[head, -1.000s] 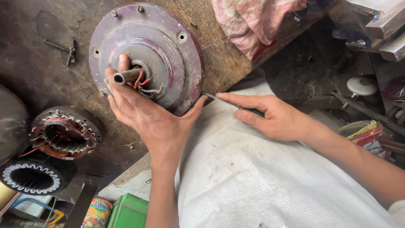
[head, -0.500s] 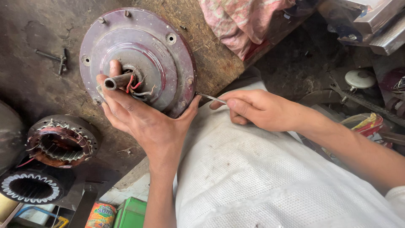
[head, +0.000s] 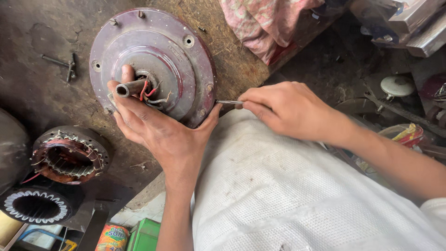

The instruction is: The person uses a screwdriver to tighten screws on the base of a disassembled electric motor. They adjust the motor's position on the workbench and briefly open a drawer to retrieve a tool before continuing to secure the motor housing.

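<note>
I've got the round maroon motor housing (head: 153,60) lying on the dark worn bench (head: 28,46), upper centre of view, its hollow shaft (head: 130,88) sticking out toward me w/ red and grey wires (head: 151,93) spilling from the hub. My left hand (head: 158,132) is spread wide under its lower edge, palm on the casing, thumb hooked at the rim on the right side, one fingertip up beside the shaft; it braces, doesn't close round anything. My right hand (head: 290,109) is closed on a thin metal tool (head: 228,102), prob. a screwdriver blade, tip touching the housing rim at its right edge; handle hidden inside the fist. White woven sack cloth (head: 302,195) lies across my lap just below. Packages: 1 round tin w/ orange-yellow label (head: 112,238) at bottom left, 1 green box (head: 146,236) touching it on the right, 1 yellow-red wrapper (head: 411,132) at far right. Count: 2 wound stators at left, one copper-wound (head: 69,155), one w/ white slot liners (head: 37,207) below it; 1 loose bolt piece (head: 62,62) top left; 1 pink patterned cloth (head: 274,23) top centre. Vs 0.5 s ago: right hand has slid left, tool tip now sits at the rim; left hand and housing hold about the same place.
</note>
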`<move>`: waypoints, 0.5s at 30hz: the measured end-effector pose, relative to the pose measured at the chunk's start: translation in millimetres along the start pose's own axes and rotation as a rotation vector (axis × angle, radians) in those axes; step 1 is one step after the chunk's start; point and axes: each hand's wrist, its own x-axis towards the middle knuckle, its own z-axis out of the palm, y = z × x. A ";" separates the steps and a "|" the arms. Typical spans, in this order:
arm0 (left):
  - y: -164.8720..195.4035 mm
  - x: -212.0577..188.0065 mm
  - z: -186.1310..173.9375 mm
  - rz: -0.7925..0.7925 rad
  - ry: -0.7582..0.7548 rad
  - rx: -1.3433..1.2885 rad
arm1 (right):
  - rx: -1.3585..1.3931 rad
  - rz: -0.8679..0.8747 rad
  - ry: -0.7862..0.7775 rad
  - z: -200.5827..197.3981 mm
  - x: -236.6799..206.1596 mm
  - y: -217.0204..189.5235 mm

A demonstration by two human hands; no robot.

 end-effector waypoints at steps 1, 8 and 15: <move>-0.3 -0.1 1.0 0.016 0.019 -0.013 | -0.156 -0.089 0.124 3.1 -3.1 0.6; -0.2 -1.9 6.9 0.028 0.065 0.033 | -0.431 -0.238 0.272 18.6 -17.1 6.3; 4.2 0.3 5.3 0.013 0.009 0.071 | 0.119 -0.098 -0.059 4.2 1.9 20.6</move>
